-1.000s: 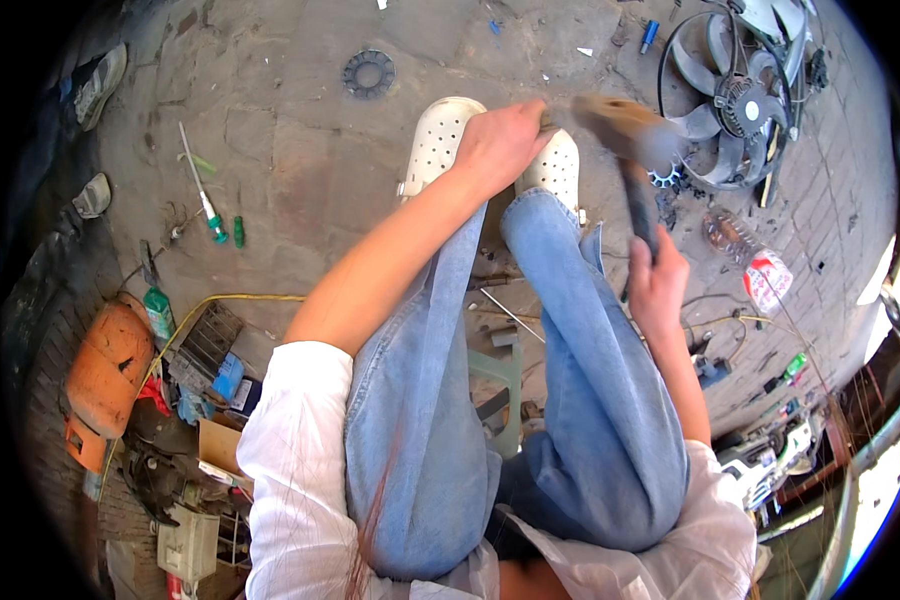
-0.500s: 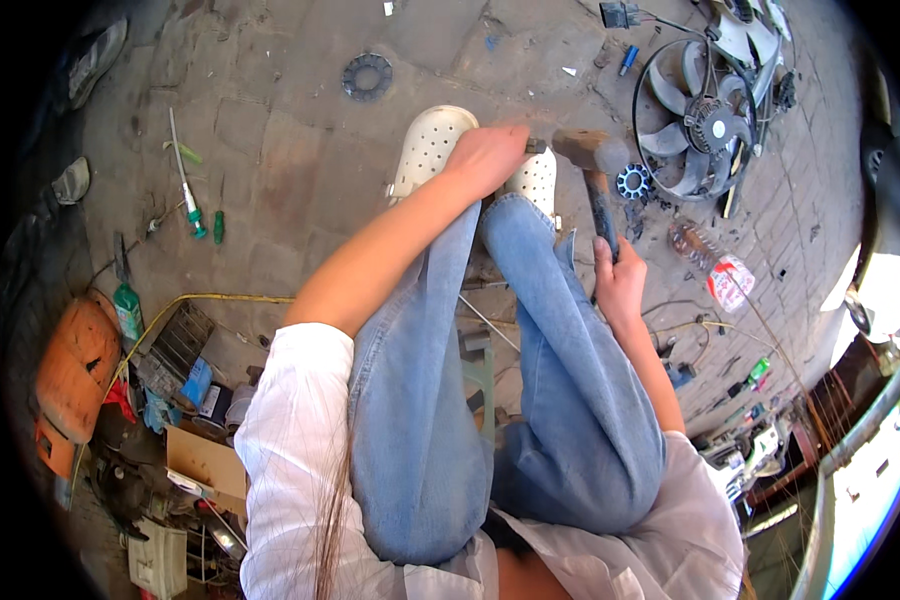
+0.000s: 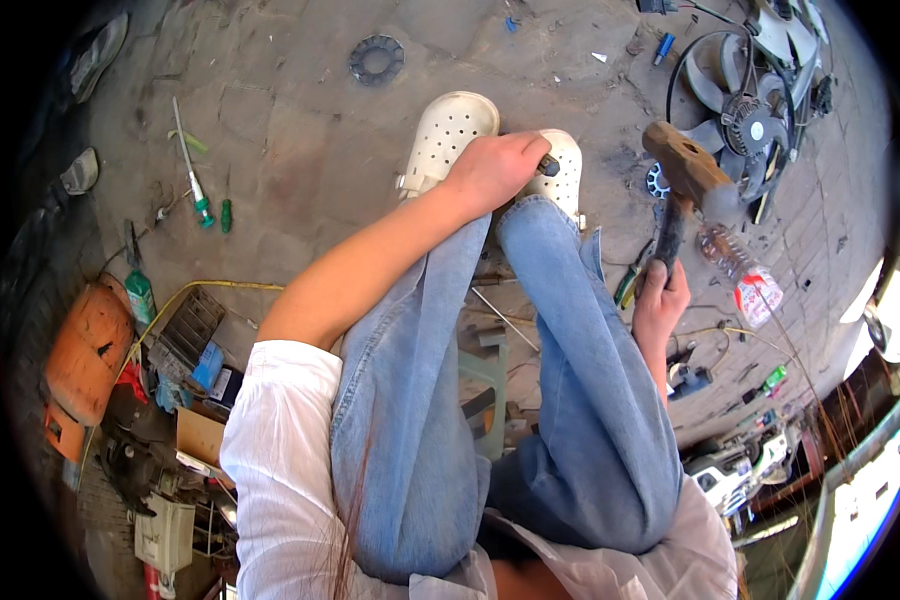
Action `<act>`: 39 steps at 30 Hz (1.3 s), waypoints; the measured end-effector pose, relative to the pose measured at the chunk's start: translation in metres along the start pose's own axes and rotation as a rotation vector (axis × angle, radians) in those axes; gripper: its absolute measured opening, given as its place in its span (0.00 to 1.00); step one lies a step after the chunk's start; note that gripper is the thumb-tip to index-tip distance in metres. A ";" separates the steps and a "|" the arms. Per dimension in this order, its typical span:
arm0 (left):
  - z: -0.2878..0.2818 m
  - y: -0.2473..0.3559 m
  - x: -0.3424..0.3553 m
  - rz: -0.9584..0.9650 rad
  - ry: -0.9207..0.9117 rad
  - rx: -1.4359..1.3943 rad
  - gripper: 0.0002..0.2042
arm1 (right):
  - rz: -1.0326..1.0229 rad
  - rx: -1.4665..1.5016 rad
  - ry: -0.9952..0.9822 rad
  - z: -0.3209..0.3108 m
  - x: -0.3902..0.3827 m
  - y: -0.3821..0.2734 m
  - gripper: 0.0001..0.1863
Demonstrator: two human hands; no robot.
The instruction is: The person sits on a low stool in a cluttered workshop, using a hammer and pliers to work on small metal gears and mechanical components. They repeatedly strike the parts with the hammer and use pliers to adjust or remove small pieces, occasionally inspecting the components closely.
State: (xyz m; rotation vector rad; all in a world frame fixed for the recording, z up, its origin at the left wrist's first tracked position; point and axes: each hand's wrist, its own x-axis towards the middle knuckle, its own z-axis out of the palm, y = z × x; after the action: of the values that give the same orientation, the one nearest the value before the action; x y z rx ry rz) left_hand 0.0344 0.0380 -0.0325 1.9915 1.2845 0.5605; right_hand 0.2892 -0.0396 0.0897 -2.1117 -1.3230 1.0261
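Note:
My left hand is closed in a fist between and above the two white clogs. From the thumb side of that fist sticks out the blunt end of a dark metal piece; the rest is hidden, so its kind is unclear. My right hand grips the dark handle of a hammer to the right of my knees. The hammer's rusty brown head is raised, well apart from the metal piece, and its striking face is blurred.
Fan assemblies lie at the far right, near a clear plastic bottle. A dark toothed ring rests ahead. Left are a green-handled screwdriver, an orange metal case and a cardboard box. A green stool shows between my legs.
My right hand has swung the hammer to the right, away from the metal piece in my left fist. The left fist stays near the clogs; the whole view has shifted slightly.

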 end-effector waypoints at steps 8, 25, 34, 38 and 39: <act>-0.009 0.003 -0.010 0.087 0.053 0.010 0.15 | 0.232 -0.356 0.078 0.040 -0.002 0.100 0.25; -0.021 -0.001 -0.023 -0.148 0.009 0.048 0.19 | -0.262 -0.139 -0.414 0.082 0.074 -0.047 0.27; -0.021 -0.024 -0.049 -0.191 0.038 0.008 0.07 | -0.643 -0.072 -0.224 0.086 0.062 -0.076 0.06; -0.016 -0.026 -0.047 -0.185 0.031 0.010 0.06 | -0.413 -0.002 -0.171 0.067 0.062 -0.081 0.06; -0.015 -0.026 -0.045 -0.187 0.029 0.009 0.06 | -0.412 0.017 -0.164 0.071 0.062 -0.076 0.06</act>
State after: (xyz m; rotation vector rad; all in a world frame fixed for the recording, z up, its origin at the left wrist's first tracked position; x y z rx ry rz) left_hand -0.0104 0.0090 -0.0412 1.8512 1.4743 0.4955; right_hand 0.2074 0.0486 0.0765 -1.6674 -1.7286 1.0382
